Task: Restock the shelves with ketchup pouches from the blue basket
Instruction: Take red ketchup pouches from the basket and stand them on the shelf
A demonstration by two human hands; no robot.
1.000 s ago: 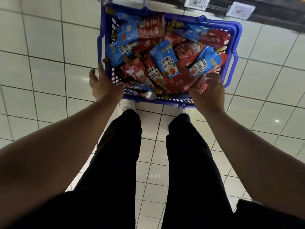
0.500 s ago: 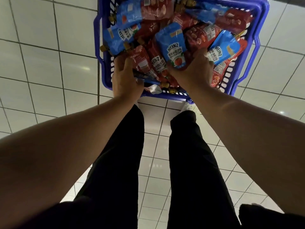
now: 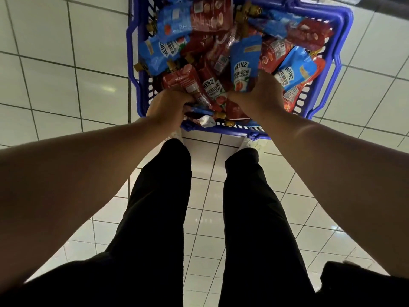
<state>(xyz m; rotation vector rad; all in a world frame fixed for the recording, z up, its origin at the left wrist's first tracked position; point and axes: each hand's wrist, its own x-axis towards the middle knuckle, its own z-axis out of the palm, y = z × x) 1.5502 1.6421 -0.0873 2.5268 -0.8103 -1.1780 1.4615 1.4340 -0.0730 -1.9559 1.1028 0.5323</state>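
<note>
both hands are deeper in the blue basket point(image 3: 342, 47) than a second ago, when they hovered at its near rim. right hand point(image 3: 257, 97) curls its fingers round the bottom of a blue heinz pouch point(image 3: 243, 65), tipping it upright. left hand point(image 3: 167, 107) grips a red pouch point(image 3: 184, 82) atop the pile, on the tiled floor point(image 3: 66, 69).
</note>
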